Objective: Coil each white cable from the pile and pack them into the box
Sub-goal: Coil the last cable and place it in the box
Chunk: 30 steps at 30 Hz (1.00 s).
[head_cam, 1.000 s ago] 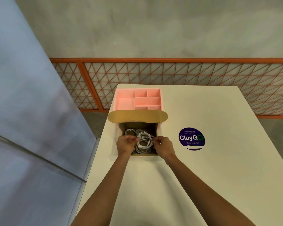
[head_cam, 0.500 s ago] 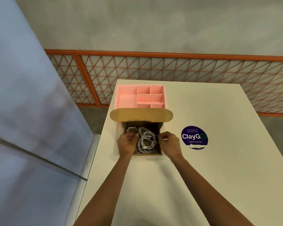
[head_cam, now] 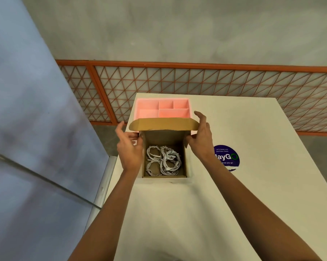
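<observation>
An open brown cardboard box (head_cam: 164, 136) stands on the white table, its lid (head_cam: 162, 124) raised at the far side. Several coiled white cables (head_cam: 163, 160) lie together on the box floor. My left hand (head_cam: 129, 147) is against the box's left wall near the lid's left end, fingers spread and holding nothing. My right hand (head_cam: 200, 138) grips the right end of the lid, fingers over its top edge and thumb below. No loose cable shows on the table.
A pink divided tray (head_cam: 147, 113) sits just behind the box. A round purple sticker (head_cam: 231, 157) is on the white table (head_cam: 253, 194) to the right. An orange mesh railing (head_cam: 196, 81) runs behind; a glass panel (head_cam: 36, 129) stands at left.
Both hands have come out of the box, leaving the cables inside, and have risen to the lid's two ends. The view has tilted down a little.
</observation>
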Tool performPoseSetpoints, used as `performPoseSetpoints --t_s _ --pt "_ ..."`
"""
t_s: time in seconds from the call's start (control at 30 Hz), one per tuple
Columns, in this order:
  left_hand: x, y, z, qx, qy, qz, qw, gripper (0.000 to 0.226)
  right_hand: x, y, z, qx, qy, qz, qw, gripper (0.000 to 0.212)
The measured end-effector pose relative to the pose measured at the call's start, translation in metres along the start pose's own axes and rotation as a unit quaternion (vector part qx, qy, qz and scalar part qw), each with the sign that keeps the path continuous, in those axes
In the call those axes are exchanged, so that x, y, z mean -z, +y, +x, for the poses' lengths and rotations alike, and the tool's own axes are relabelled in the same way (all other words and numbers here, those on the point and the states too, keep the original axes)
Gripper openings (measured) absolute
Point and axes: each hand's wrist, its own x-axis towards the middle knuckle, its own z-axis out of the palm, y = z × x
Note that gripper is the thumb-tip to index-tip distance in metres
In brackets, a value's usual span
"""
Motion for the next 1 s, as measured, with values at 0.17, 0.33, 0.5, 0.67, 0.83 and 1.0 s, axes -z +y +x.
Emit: performPoseSetpoints --t_s 0.17,0.33,0.5,0.67,0.83,1.0 --pt "0.007 0.002 0.01 -0.042 -0.03 0.055 0.997 0.067 0.007 -0.003 0.004 0.012 -0.022 -0.073 0.997 0.072" --pt "0.014 -0.009 -0.003 -0.07 -0.063 0.071 0.993 0.053 0.003 0.005 -0.011 0.024 -0.062 -0.113 0.991 0.056" --pt "0.023 -0.015 -0.024 -0.06 -0.073 0.097 0.991 0.049 0.005 0.013 -0.03 0.034 -0.128 -0.17 0.977 0.048" --pt "0.029 -0.022 -0.027 0.001 -0.227 0.205 0.952 0.043 0.016 0.012 -0.04 -0.008 -0.252 -0.166 0.953 0.067" --pt "0.037 -0.021 -0.022 0.065 -0.411 0.2 0.887 0.056 0.017 0.011 -0.048 -0.038 -0.372 -0.15 0.915 0.089" --pt "0.039 -0.041 -0.017 0.057 -0.465 0.236 0.851 0.041 0.008 0.023 -0.05 -0.022 -0.349 -0.156 0.924 0.063"
